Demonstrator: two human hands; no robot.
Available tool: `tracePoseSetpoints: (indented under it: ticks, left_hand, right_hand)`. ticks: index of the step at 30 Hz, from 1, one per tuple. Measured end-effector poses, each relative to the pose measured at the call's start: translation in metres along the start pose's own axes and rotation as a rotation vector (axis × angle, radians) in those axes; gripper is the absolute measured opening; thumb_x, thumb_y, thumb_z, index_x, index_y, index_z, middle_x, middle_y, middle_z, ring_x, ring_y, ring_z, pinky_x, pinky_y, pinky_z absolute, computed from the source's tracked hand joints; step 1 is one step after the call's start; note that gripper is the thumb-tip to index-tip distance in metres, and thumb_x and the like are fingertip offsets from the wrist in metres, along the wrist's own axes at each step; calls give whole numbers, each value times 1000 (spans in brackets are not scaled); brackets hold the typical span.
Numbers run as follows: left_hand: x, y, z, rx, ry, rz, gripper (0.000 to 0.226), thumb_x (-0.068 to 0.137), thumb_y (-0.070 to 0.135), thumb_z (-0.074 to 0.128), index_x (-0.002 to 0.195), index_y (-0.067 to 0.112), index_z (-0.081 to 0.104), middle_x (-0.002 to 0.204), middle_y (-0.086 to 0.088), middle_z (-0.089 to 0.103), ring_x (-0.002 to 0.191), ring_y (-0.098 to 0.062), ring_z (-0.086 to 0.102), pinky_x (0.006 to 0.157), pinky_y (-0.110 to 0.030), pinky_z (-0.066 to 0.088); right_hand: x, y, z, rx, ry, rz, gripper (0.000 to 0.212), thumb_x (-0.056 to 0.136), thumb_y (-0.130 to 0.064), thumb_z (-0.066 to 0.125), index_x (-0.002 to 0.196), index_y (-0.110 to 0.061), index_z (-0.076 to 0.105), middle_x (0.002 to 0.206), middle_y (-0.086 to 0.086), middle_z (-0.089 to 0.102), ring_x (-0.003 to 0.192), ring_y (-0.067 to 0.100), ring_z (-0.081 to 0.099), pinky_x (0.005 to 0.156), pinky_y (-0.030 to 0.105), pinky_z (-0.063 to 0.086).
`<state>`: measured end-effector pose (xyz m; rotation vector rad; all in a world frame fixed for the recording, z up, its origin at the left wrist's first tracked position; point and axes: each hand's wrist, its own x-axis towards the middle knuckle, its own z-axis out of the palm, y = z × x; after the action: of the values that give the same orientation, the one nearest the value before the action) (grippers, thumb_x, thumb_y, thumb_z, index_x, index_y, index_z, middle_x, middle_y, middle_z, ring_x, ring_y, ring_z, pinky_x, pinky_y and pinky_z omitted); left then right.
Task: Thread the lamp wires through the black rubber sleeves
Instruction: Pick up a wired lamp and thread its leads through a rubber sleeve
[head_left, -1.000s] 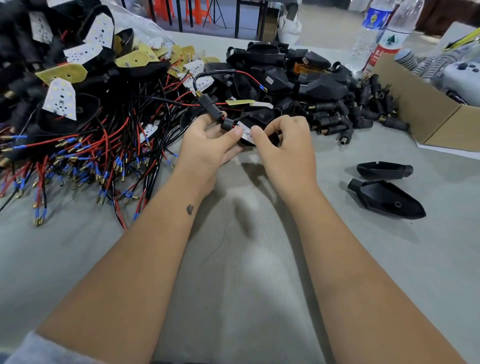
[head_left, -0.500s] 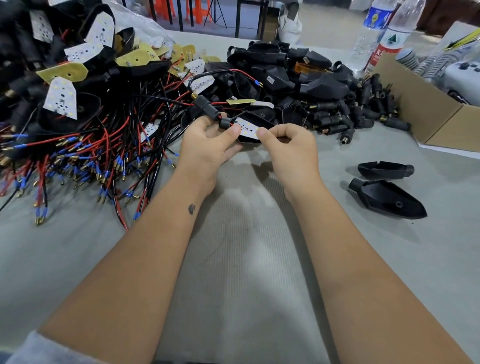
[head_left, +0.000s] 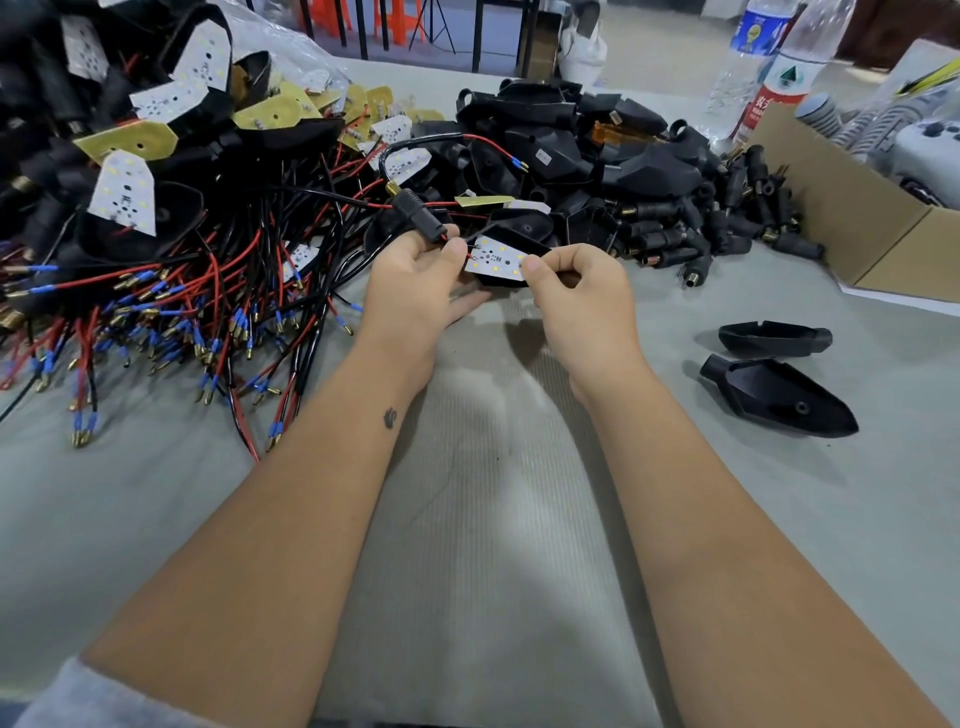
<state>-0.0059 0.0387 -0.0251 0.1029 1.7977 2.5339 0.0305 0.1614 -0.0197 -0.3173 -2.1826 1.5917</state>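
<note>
— So, what are the hands doing?

— Both are working near the middle of the table; the left hand is pinching the lower end of a black rubber sleeve between thumb and fingers, and the right hand is pinching the near corner of a white LED board, with its other fingers curled in.

— And the wires?

— A red-and-black wire pair is coming out of the sleeve's top end, looping up and over toward the far side; its blue-capped tip is lying on a heap of black lamp housings; short leads are running from the sleeve's bottom to the board, which is sitting over a black housing between the two hands.

— What else is lying about?

— A tangle of finished wired lamps is filling the left edge; loose sleeves are piling toward the far right beside a cardboard box; two empty housings are resting near the right edge.
</note>
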Motion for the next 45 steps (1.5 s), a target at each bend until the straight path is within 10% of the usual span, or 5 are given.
tracePoseSetpoints:
  ticks: [14,23,32,38,45]
  left_hand:
    - [-2,2,-1,77,49,28,8,101,12,49,100,12,56,89,0,67,72,-4,70,65,-25,58]
    - [-3,2,-1,54,-12,39,18,91,0,62,96,17,55,87,1,69,78,-10,71,64,-21,55]
    - [-5,1,-1,58,6,26,32,87,-7,64,108,13,51,97,-7,66,88,-18,68,67,-22,56]
    - [-6,4,1,82,34,51,33,84,-12,62,100,15,50,90,-5,64,79,-15,67,68,-27,59]
    - [-7,5,5,99,-6,19,23,89,1,65,106,9,53,101,-12,67,88,-22,69,71,-28,59]
  right_hand:
    - [3,2,3,29,7,22,22,95,-14,61,74,-17,52,78,0,57,94,35,64,87,51,54]
    - [2,4,1,130,-19,75,22,98,-9,56,78,-15,48,97,15,64,67,18,73,81,53,57]
    - [1,2,0,120,56,41,28,85,-7,68,85,-20,43,90,8,53,88,27,68,77,47,60]
    - [-2,0,2,90,-25,-10,29,81,-9,75,92,-23,53,93,14,67,69,13,68,78,51,57]
    - [0,-3,-1,355,-34,99,15,86,0,69,92,-11,62,83,2,65,69,11,61,63,23,52]
